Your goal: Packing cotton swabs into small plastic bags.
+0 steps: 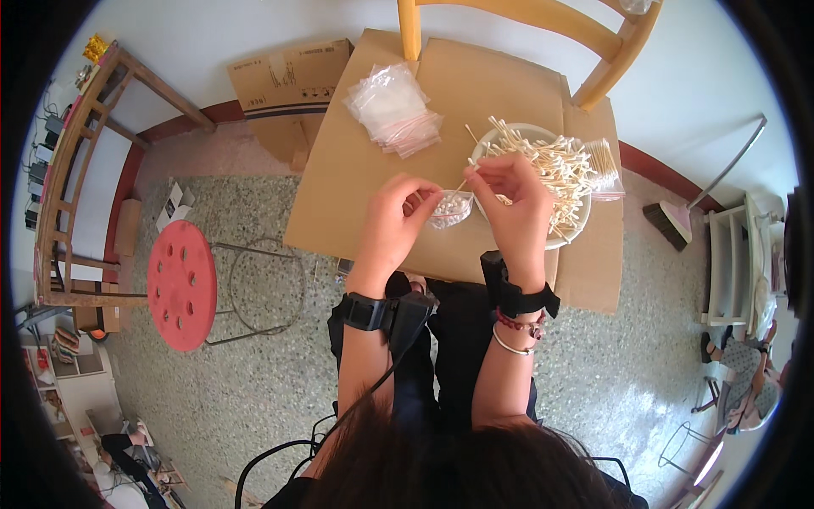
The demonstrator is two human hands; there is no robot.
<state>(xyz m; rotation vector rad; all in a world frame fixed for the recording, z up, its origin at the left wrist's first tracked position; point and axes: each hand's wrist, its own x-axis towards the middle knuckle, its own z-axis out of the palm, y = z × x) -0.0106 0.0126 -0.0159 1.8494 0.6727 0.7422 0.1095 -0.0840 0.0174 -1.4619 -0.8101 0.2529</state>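
My left hand [392, 222] is closed on the edge of a small clear zip bag [451, 212], in which white cotton swab tips show. My right hand [519, 204] pinches a cotton swab [463, 181] just above the bag's mouth. Under and beyond that hand stands a pale round bowl [560, 244], heaped with loose cotton swabs [555, 174]. A clear bag filled with swabs [602, 165] lies against the bowl's right side. Farther left, flat clear zip bags [394, 110] are piled on a cardboard sheet [331, 204].
A wooden chair back [543, 15] rises behind the cardboard. On the left are a red stool [181, 284] with its side toward me and a wooden frame [106, 110]. A broom [674, 222] leans at the right wall, and another person [750, 377] sits at the far right.
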